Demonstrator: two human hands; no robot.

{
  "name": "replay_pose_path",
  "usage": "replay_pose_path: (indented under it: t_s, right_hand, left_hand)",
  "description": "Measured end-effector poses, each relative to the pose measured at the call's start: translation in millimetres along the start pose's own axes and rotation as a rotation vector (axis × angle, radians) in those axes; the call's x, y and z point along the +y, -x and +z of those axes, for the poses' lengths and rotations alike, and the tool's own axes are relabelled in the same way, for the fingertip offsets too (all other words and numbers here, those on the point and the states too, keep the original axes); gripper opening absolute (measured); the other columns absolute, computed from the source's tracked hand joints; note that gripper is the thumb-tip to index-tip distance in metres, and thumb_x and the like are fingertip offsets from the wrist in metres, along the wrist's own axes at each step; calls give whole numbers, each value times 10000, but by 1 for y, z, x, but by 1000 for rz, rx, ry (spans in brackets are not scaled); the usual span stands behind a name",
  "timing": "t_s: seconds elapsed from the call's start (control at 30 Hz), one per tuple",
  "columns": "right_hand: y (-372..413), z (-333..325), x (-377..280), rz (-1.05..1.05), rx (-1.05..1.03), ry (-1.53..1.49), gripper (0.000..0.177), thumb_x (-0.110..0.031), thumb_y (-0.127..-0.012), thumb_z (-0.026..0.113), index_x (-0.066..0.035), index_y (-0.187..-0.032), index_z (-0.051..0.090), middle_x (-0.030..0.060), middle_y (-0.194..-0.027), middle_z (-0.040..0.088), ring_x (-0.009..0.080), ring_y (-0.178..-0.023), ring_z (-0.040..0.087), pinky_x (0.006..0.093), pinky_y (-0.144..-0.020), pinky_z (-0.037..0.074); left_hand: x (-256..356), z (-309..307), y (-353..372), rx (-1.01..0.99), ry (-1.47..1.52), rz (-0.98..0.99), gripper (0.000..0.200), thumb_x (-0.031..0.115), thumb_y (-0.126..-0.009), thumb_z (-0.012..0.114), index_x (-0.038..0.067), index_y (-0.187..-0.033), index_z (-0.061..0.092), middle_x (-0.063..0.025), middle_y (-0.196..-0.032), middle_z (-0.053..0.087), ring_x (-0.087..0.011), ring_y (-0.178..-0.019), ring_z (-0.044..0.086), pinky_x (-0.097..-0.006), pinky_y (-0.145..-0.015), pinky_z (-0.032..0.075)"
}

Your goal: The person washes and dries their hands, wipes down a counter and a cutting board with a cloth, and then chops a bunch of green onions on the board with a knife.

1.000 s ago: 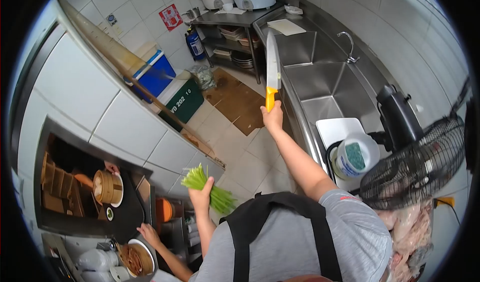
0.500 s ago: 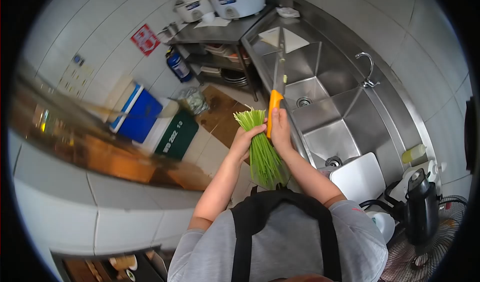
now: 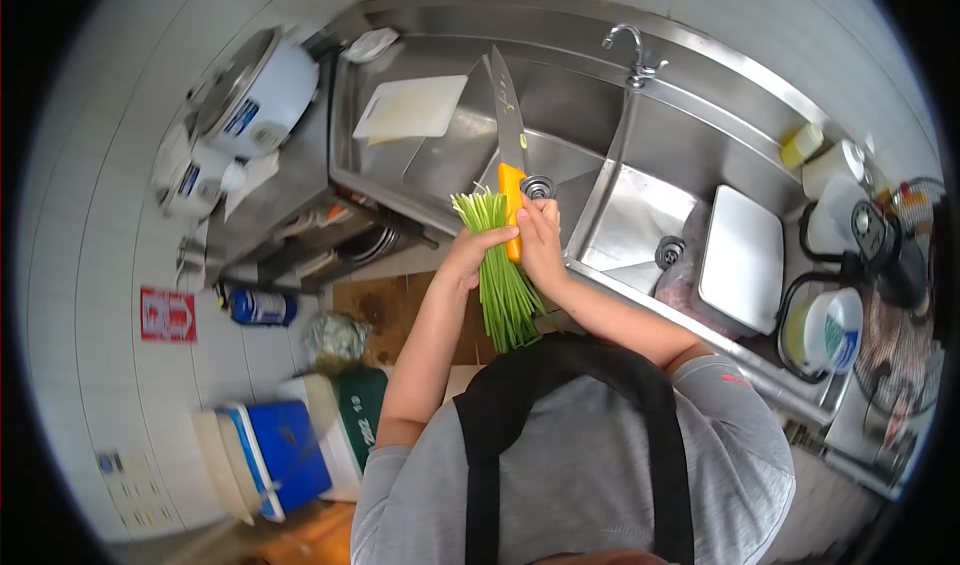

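Observation:
My left hand [image 3: 473,252] is closed around a bunch of long green chives [image 3: 508,300], whose pale cut ends fan out above the fist. Beside it, my right hand [image 3: 541,245] grips the yellow handle of a large kitchen knife [image 3: 509,115]. Its blade points away from me over the sink, with small pale green bits stuck on it. The two hands are close together in front of my chest, the left thumb near the knife handle. A white cutting board [image 3: 412,108] lies on the steel counter beyond, left of the blade.
A two-basin steel sink [image 3: 655,205] with a tap [image 3: 634,50] runs ahead and to the right. A white tray [image 3: 742,260] rests at its right basin. Rice cookers [image 3: 258,90] stand on the left counter. A blue cooler [image 3: 285,457] and a fire extinguisher [image 3: 258,307] are low at left.
My view and body have turned right, toward the sink. The cutting board and basins now lie more squarely ahead. Both hands keep hold of the chives and the knife.

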State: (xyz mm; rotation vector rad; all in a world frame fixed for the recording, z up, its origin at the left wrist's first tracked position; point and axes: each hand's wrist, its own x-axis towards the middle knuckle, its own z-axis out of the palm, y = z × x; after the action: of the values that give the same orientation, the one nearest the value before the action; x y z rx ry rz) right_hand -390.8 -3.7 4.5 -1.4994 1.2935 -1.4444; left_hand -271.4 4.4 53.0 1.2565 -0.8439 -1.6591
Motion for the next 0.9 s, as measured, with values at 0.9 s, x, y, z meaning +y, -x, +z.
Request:
replay_pose_path:
  t_s: [0.9]
  right_hand:
    - [-88, -156, 85, -205, 87, 1280, 734, 54, -721, 455, -331, -1340, 364, 152, -1339, 355, 366, -1257, 299, 515, -998, 270]
  left_hand:
    - [59, 20, -100, -679, -315, -503, 514, 105, -697, 653, 3, -1168, 476, -161, -943, 608, -228, -757, 623, -372, -661, 537]
